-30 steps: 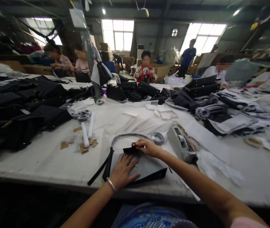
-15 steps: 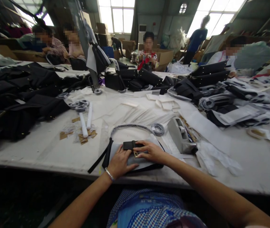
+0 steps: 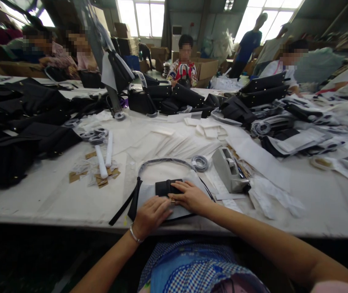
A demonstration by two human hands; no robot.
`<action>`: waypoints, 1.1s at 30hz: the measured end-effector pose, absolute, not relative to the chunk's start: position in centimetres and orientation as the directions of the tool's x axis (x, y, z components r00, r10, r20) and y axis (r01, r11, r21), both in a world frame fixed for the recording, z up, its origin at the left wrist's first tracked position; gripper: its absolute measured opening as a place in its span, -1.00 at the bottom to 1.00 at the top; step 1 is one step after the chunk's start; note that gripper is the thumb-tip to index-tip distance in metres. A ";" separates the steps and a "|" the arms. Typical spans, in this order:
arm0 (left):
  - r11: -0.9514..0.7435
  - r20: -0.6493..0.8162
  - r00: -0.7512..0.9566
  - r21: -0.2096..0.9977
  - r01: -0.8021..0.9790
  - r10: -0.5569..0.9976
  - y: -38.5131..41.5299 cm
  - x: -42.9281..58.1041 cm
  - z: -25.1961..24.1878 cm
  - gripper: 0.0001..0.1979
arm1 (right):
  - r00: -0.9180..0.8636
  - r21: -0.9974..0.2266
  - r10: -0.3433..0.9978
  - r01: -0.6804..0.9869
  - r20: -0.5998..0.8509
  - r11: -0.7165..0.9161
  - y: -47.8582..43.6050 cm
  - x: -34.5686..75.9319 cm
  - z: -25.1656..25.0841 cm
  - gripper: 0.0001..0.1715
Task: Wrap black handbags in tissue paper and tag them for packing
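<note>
Black handbag [image 3: 134, 200], one, is laid at the near edge of the white table [image 3: 39, 203], under both hands; most of its face is covered by a grey sheet [image 3: 146, 190], and its lower part is partly hidden by fingers. Black tab [image 3: 161, 188] is pressed down across the sheet by the right hand [image 3: 191, 198], its fingers slightly spread; whether anything is pinched there cannot be told. Metal clasp [image 3: 172, 200] is half covered by those fingertips and too small to be read. Left hand [image 3: 152, 213], blurred, is held over the lower front with fingers close together; its underside is hidden, so a grip cannot be confirmed. Handle [image 3: 164, 160], wrapped in plastic, is arched beyond the bag; its right end is hard to trace. Grey tape dispenser [image 3: 227, 169] is set to the right. Bag pile [image 3: 36, 134] is cut off at left.
</note>
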State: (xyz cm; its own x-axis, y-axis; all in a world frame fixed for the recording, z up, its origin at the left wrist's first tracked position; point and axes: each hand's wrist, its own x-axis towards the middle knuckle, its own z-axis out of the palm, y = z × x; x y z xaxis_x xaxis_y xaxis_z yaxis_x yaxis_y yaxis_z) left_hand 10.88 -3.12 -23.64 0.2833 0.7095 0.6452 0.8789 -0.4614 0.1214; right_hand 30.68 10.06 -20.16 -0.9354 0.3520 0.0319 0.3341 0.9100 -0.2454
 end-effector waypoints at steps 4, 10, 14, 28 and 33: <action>-0.634 0.651 0.456 0.050 0.772 0.607 -3.2 10.6 -23.8 -0.56 | -0.939 -0.197 0.344 0.332 0.028 0.923 9.6 30.7 -20.5 -0.53; -0.684 0.628 0.461 0.162 0.711 0.627 -3.4 10.4 -24.2 -0.59 | -0.946 -0.149 0.323 0.315 0.033 0.937 9.4 30.8 -20.9 -0.50; -0.633 0.554 0.421 0.269 0.726 0.718 -3.4 10.9 -23.7 -0.68 | -0.946 -0.172 0.323 0.316 0.009 0.933 9.3 30.7 -21.0 -0.50; -0.495 0.351 0.385 0.317 0.809 0.854 -4.9 12.4 -22.5 -0.62 | -0.996 -0.146 -0.090 -0.093 0.026 0.985 12.1 27.8 -19.4 -0.88; -0.529 0.407 0.413 0.228 0.818 0.814 -4.8 12.0 -23.4 -0.59 | -0.986 -0.138 -0.165 -0.167 0.029 0.976 13.0 27.6 -19.4 -0.93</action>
